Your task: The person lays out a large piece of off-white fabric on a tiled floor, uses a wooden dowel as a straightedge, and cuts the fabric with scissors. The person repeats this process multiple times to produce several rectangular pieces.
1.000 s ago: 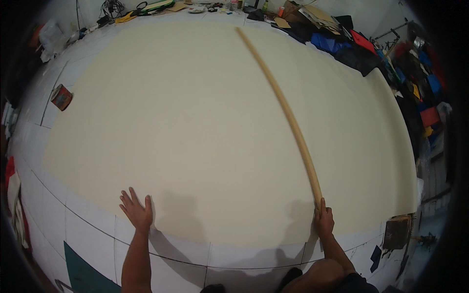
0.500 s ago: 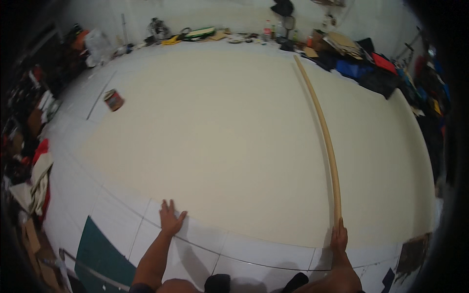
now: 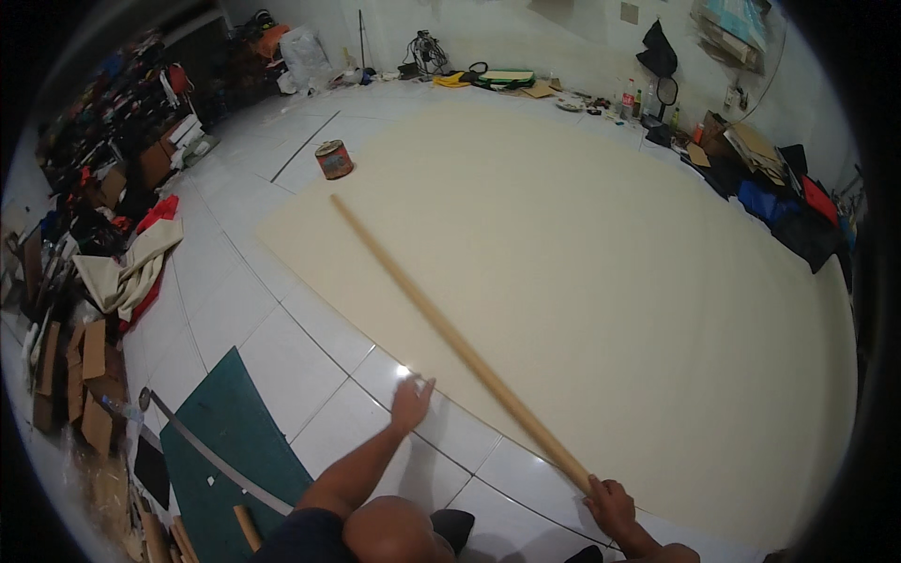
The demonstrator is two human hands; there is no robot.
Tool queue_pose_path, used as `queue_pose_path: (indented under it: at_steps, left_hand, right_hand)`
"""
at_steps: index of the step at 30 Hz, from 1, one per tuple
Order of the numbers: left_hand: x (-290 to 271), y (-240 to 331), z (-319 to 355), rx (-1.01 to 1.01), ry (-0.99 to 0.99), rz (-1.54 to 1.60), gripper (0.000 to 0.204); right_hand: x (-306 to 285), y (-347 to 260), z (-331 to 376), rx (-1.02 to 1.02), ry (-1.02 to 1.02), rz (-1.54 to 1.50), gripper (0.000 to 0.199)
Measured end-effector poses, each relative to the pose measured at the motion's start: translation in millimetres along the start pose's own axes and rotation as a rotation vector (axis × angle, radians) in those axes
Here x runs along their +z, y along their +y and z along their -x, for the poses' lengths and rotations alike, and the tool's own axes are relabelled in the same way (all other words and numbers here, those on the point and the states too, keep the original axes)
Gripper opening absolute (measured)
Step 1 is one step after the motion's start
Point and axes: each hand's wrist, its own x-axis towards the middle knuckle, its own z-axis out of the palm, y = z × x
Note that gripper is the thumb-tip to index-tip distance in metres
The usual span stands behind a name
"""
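A large cream sheet (image 3: 601, 281) lies spread over the white tiled floor. My right hand (image 3: 612, 507) is closed around the near end of a long tan tube (image 3: 450, 338), which looks like cardboard. The tube slants across the sheet to the far left, and its far end is close to a reddish-brown tin can (image 3: 333, 159). I cannot tell whether that end touches the sheet. My left hand (image 3: 410, 402) is at the sheet's near edge, over the tiles, fingers apart and holding nothing.
A green mat (image 3: 221, 441) with a metal straightedge (image 3: 216, 457) across it lies at lower left. Cardboard pieces (image 3: 94, 375) and crumpled cloth (image 3: 131, 267) are piled along the left. Bottles (image 3: 629, 98) line the back wall; dark bags (image 3: 784, 211) lie at the right.
My right hand has swung the tube's far end left across the sheet, from the back right to near the can. My left hand has moved along the near edge. The view has turned.
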Motion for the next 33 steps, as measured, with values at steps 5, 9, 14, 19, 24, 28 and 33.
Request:
queue_pose_path:
  at_steps: [5,9,14,19,24,28,33]
  left_hand:
    - [39,-6,121,-0.146,-0.435,0.552,0.063]
    - [18,28,145,-0.319,-0.371,0.827,0.072]
    - [17,-65,56,-0.312,0.133,0.298,0.081]
    - [-65,-123,-13,-0.329,0.018,-0.321,0.083]
    - [-173,-208,-51,-0.498,0.239,-0.379,0.086]
    - [-116,-104,-85,0.183,0.245,-0.77,0.063]
    - [-39,108,-74,0.871,-0.409,-0.643,0.049]
  right_hand:
    - [-3,-55,-23,-0.264,-0.223,-0.288,0.064]
    - [7,-74,-36,-0.305,-0.286,-0.45,0.06]
    - [15,-26,-31,0.001,-0.144,-0.43,0.034]
    - [7,78,39,0.54,0.13,-0.301,0.03]
    - [-11,123,119,0.769,0.025,-0.044,0.036]
    - [6,67,215,1.092,-0.14,-0.095,0.04]
    - [88,-12,257,1.293,0.336,-0.312,0.038]
